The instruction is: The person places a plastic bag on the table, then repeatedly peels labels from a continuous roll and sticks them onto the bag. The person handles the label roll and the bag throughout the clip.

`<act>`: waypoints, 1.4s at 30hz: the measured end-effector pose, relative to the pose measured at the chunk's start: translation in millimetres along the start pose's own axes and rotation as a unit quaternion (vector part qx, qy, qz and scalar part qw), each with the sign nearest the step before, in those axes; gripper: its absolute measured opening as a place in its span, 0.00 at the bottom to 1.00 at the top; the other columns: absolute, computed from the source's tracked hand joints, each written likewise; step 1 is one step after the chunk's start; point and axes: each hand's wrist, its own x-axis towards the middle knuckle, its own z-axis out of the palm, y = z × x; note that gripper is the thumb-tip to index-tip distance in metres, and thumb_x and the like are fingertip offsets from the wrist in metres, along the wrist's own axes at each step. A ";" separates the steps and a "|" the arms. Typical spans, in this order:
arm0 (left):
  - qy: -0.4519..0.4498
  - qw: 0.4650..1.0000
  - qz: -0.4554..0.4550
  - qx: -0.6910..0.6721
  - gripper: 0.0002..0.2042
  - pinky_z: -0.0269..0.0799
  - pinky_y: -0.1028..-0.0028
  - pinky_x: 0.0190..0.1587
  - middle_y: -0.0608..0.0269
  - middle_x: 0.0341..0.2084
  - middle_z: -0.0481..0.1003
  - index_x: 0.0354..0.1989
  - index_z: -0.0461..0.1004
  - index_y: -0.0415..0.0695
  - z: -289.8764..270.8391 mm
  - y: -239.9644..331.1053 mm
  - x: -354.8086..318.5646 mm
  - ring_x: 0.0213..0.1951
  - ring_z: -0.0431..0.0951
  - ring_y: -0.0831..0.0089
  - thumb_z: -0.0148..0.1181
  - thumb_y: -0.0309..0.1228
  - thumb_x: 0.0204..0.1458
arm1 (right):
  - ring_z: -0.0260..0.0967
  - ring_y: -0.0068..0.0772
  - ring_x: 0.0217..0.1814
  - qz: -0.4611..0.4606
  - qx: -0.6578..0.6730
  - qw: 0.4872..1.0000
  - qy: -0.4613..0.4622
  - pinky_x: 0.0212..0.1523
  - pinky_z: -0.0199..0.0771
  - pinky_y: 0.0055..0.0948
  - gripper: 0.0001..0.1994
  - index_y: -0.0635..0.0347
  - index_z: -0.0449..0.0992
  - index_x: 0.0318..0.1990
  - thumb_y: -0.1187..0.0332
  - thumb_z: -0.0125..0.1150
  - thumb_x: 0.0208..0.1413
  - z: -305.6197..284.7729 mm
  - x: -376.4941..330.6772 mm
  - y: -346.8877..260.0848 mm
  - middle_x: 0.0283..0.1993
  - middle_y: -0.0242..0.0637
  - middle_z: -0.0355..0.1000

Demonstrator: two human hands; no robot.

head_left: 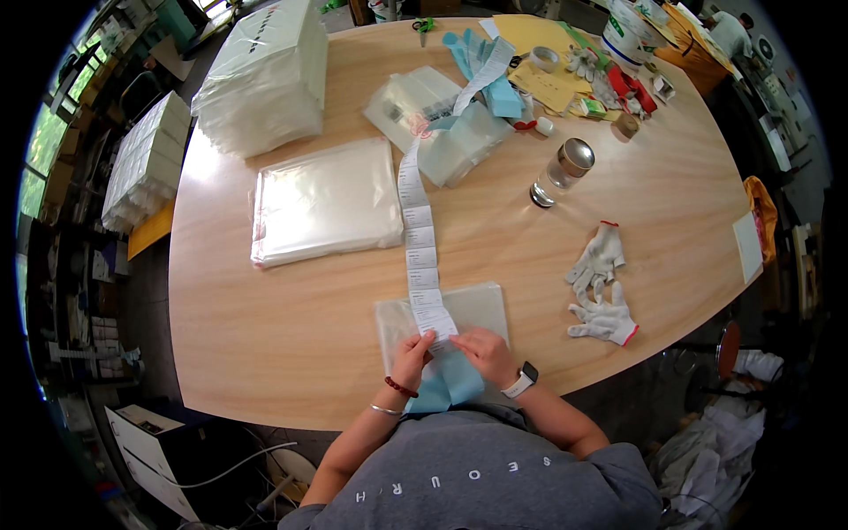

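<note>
A long strip of white printed labels (pixel 419 237) runs down the table toward me, and its near end lies between my hands. My left hand (pixel 410 362) pinches the strip's left edge between thumb and finger. On the other side, my right hand (pixel 486 353) has its fingertips closed at the strip's right edge. Light blue backing paper (pixel 461 378) hangs below the labels toward my lap. Under both hands lies a stack of clear plastic bags (pixel 486 309) at the table's near edge.
A flat pack of clear bags (pixel 327 203) lies left of the strip, with a tall wrapped stack (pixel 265 79) behind it. Toward the right are a glass bottle (pixel 563 172) and white work gloves (pixel 602 314). Scissors (pixel 423 29), tape (pixel 544 58) and yellow envelopes (pixel 534 34) sit farther back.
</note>
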 end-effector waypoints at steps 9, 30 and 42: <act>0.070 0.993 0.011 -0.090 0.11 0.69 0.79 0.34 0.64 0.30 0.73 0.35 0.70 0.39 4.6 5.5 -8.8 0.31 0.73 0.77 0.51 0.35 0.51 | 0.66 0.34 0.32 -0.039 0.069 0.992 0.099 0.34 0.67 0.27 0.08 0.57 0.76 0.30 0.75 0.60 0.38 -24.8 -12.0 10.5 0.33 0.37 0.70; 0.069 0.996 0.006 -0.051 0.12 0.67 0.81 0.32 0.65 0.29 0.73 0.34 0.71 0.38 -6.7 0.4 -9.7 0.31 0.72 0.79 0.52 0.35 0.50 | 0.66 0.38 0.27 0.101 -0.175 0.975 0.088 0.29 0.67 0.31 0.12 0.61 0.71 0.34 0.70 0.62 0.39 -4.1 20.4 56.9 0.34 0.40 0.66; 0.049 0.997 0.009 -0.062 0.12 0.68 0.80 0.32 0.65 0.28 0.73 0.33 0.71 0.38 -4.7 7.7 -12.7 0.30 0.72 0.79 0.52 0.35 0.50 | 0.63 0.35 0.27 0.093 -0.064 0.992 0.047 0.30 0.66 0.29 0.04 0.61 0.72 0.24 0.72 0.60 0.39 -40.9 33.5 80.3 0.30 0.37 0.64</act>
